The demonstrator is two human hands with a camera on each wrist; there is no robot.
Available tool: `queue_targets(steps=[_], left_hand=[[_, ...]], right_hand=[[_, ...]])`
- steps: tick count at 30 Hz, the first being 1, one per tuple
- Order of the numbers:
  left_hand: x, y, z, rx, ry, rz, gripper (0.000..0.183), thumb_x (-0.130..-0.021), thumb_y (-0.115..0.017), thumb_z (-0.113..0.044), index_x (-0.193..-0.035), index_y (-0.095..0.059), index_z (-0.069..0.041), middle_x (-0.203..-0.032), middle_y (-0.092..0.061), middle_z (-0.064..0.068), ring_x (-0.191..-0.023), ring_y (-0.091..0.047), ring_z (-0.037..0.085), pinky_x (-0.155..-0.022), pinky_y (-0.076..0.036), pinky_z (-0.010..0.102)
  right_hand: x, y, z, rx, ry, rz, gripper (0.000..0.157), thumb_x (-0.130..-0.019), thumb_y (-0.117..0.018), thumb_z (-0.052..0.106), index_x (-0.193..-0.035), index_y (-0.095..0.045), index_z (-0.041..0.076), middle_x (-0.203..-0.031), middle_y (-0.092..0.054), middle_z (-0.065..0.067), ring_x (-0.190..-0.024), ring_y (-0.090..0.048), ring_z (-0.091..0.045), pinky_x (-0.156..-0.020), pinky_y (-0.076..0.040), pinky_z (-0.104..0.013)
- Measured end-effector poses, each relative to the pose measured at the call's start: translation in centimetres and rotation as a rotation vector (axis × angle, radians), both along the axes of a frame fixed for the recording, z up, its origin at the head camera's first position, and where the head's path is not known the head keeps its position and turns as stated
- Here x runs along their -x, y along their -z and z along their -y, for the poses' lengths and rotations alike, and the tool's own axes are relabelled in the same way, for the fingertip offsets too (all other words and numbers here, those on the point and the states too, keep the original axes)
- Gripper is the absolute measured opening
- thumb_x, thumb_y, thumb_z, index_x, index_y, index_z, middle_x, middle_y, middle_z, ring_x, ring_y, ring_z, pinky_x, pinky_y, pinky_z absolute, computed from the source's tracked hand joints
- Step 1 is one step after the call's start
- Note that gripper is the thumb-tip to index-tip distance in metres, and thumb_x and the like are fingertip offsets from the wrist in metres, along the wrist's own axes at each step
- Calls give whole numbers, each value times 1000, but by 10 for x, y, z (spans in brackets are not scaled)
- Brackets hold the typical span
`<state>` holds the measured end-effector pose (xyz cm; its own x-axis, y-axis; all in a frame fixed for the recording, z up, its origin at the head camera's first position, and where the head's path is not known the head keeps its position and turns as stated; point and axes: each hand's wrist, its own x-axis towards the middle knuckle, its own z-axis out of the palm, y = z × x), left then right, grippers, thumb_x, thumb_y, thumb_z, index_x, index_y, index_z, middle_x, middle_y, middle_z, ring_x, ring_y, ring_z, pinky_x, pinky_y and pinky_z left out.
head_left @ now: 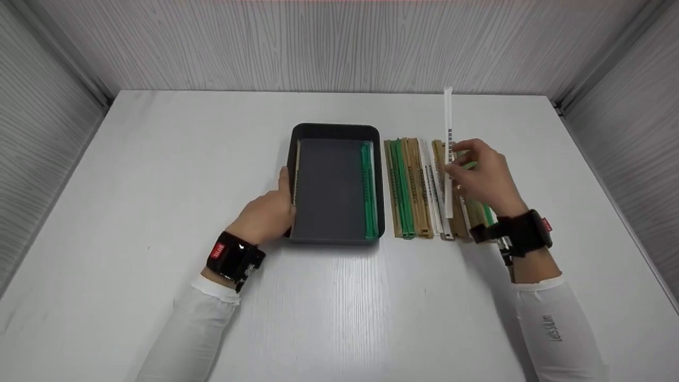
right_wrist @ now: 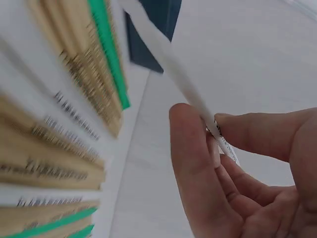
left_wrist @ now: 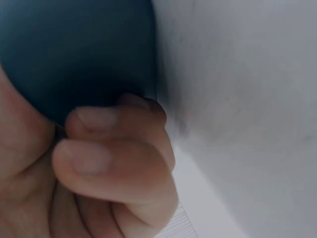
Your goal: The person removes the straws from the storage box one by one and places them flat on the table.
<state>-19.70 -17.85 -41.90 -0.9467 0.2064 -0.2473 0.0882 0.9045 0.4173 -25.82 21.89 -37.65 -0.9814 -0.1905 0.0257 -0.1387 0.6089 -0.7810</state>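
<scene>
My right hand (head_left: 488, 178) pinches a white paper-wrapped straw (head_left: 448, 109) with dark print between thumb and fingertips. It is held lengthwise above the row of wrapped straws (head_left: 423, 185). The right wrist view shows the same straw (right_wrist: 171, 62) slanting up and away from the fingers. My left hand (head_left: 263, 215) grips the left side of a dark grey tray (head_left: 331, 185), fingers curled against its outer wall in the left wrist view. Inside the tray, green straws (head_left: 367, 191) and a white one lie along the right wall, and a brown straw (head_left: 296, 175) along the left.
Brown, green and white wrapped straws lie side by side to the tray's right, partly hidden under the right hand. The white table (head_left: 318, 313) is bordered by a grey wood-grain panel (head_left: 329, 48) at the back and others at both sides.
</scene>
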Motion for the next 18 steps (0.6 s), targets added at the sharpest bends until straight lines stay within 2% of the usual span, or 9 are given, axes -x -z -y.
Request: queue_targets(steps=[7, 11, 18], left_hand=[[0, 1, 1, -13, -1, -15, 78, -104, -43, -10, -161, 6, 10, -64, -53, 2, -51, -48, 17, -46, -37, 31], [-1, 2, 0, -6, 14, -22, 77, -105, -43, -10, -161, 6, 11, -63, -52, 1, -50, -45, 16, -46, -36, 30], [0, 3, 1, 0, 7, -19, 78, -105, -43, -10, -161, 6, 10, -63, -50, 1, -51, -44, 16, -47, -36, 30]], right_hand=[[8, 14, -32, -130, 33, 36, 43, -102, -66, 24, -136, -58, -2, -118, -64, -24, -73, -68, -18, -62, -55, -28], [12, 20, -47, -136, 47, 123, 42, -101, -65, 18, -134, -57, -6, -117, -62, -24, -67, -69, -17, -63, -58, -31], [17, 26, -64, -142, 35, 254, 44, -99, -64, 13, -134, -55, -12, -111, -62, -22, -69, -69, -16, -63, -61, -33]])
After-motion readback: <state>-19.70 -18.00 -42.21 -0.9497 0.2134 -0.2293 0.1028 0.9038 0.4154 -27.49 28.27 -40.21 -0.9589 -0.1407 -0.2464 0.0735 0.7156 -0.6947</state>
